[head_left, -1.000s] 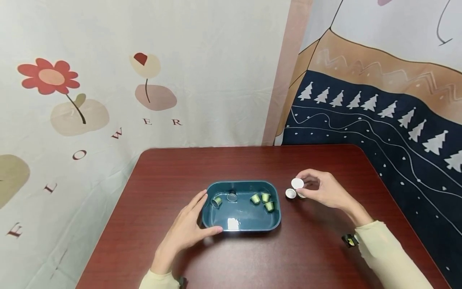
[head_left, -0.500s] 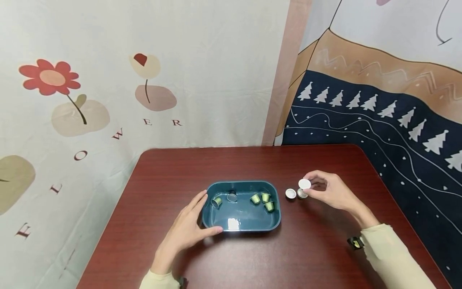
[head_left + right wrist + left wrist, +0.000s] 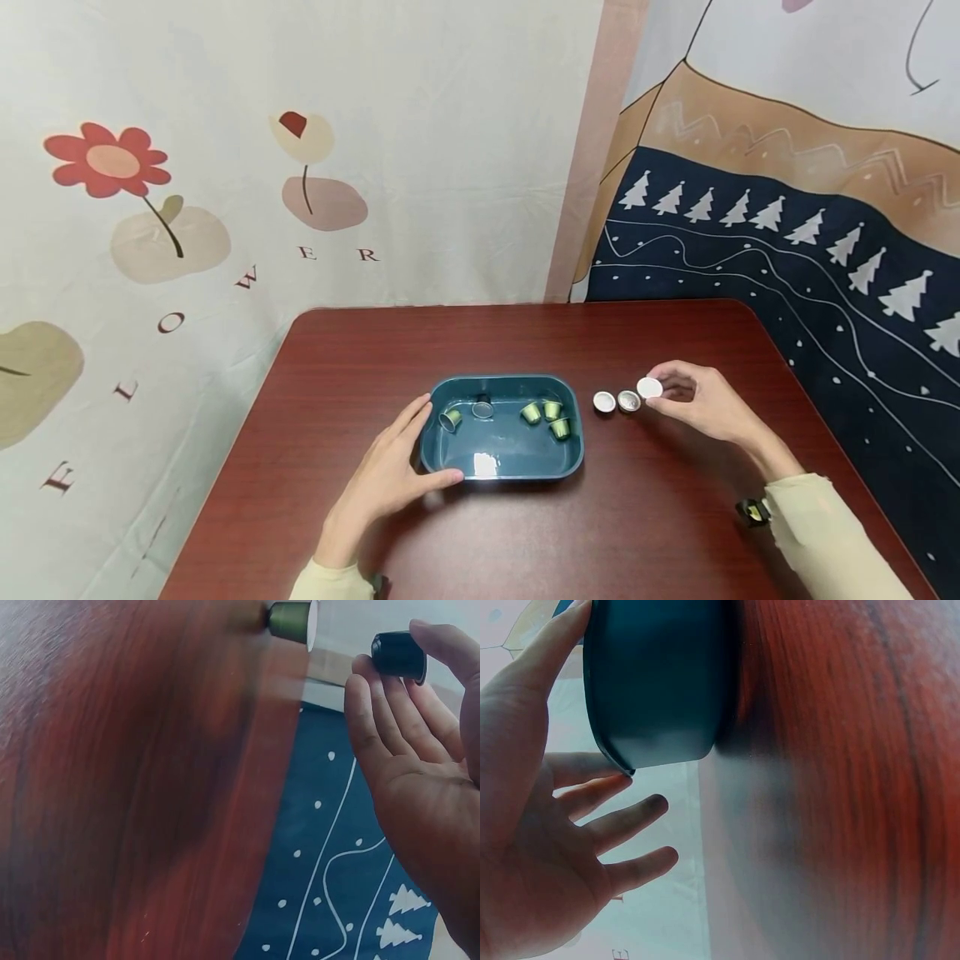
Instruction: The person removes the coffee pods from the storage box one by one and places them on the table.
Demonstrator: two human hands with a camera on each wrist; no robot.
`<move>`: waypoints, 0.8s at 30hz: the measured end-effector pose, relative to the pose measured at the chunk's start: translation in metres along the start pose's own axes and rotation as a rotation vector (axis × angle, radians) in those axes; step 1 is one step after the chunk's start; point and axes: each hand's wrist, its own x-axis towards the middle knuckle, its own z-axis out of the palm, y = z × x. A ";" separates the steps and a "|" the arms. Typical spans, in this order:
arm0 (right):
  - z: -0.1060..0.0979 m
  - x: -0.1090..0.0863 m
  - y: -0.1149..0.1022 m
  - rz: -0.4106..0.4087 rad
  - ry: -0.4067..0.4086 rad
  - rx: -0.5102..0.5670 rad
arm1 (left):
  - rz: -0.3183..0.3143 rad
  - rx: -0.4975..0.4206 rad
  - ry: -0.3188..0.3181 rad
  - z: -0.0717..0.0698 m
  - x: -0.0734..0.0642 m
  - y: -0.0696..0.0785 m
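My right hand (image 3: 697, 400) pinches a dark coffee capsule (image 3: 397, 656) between thumb and fingertips; its white lid faces up in the head view, just above the table. To its left, two more capsules stand side by side on the table, lids up: one nearer (image 3: 628, 402) and one farther (image 3: 603, 402). The right wrist view shows a green capsule (image 3: 292, 622) upright on the table. My left hand (image 3: 386, 467) touches the left end of a blue tray (image 3: 517, 473), fingers extended at the side and thumb along the front rim.
Inside the tray, several green capsules lie tipped, three at the right (image 3: 552, 409) and one at the left (image 3: 450, 420). Beside the left one is a dark capsule (image 3: 482, 407). The reddish-brown table (image 3: 525, 542) ends at a patterned cloth backdrop (image 3: 450, 208).
My right hand has moved rightward and slightly nearer with the held coffee capsule, uncovering the second capsule on the table. The left hand and the tray have stayed in place.
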 end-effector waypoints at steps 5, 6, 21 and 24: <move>-0.003 -0.004 0.004 0.021 0.000 0.002 | -0.004 -0.007 -0.008 0.000 0.000 -0.001; -0.003 -0.004 0.005 0.025 0.000 -0.003 | -0.006 -0.009 -0.010 0.000 0.000 -0.001; -0.007 -0.011 0.015 0.112 -0.018 -0.050 | 0.001 -0.009 0.000 0.000 0.000 -0.001; -0.006 -0.012 0.017 0.136 -0.024 -0.042 | 0.006 -0.007 0.006 0.001 0.001 -0.001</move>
